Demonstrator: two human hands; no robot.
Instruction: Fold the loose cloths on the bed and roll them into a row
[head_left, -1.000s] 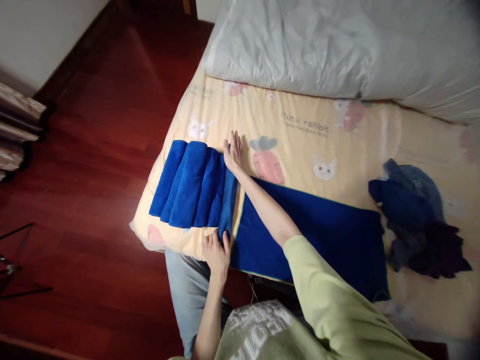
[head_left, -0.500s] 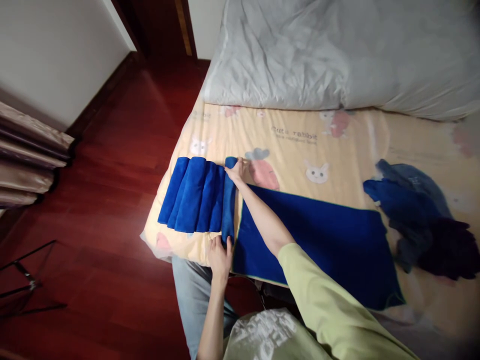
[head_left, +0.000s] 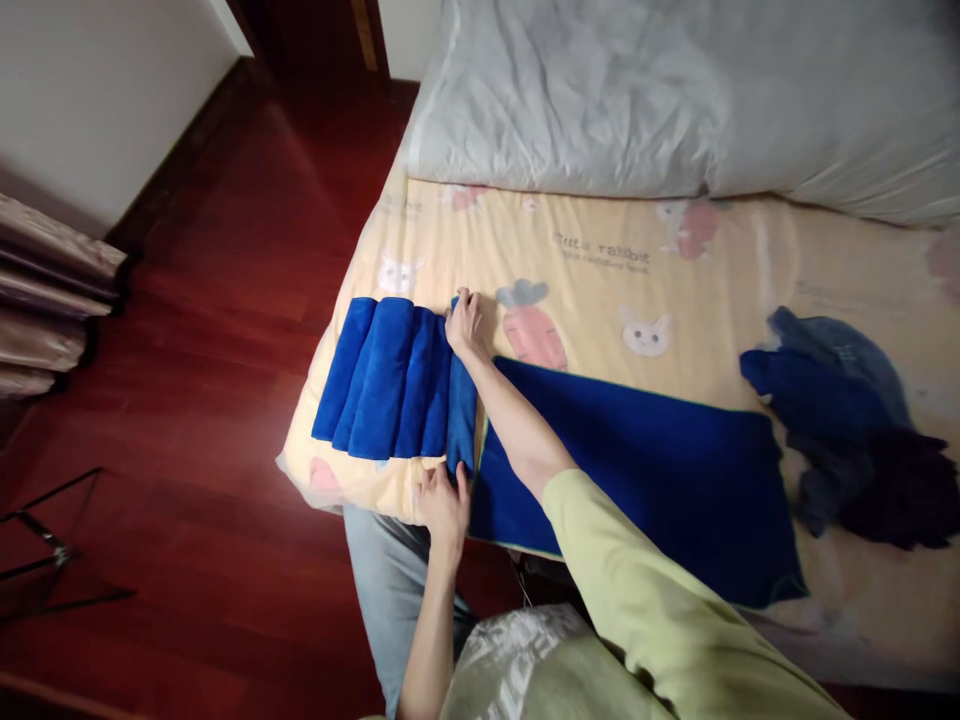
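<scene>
Toward the yellow-sheeted bed's (head_left: 592,315) front left corner, our left hand (head_left: 442,500) and right hand (head_left: 466,322) pinch opposite ends, likely the best holds, of a narrow, folded blue cloth strip (head_left: 461,410), probably light and soft.

Glossy dark-red floor (head_left: 225,300) beside pale wall (head_left: 97,90)

Narrow blue cloth (head_left: 461,410), matte, folded or rolled (cannot tell which), lying long and fairly straight, both ends partly covered, just left of flat-spread blue cloth (head_left: 660,470), slim gap between, roughly along its left edge.
</scene>
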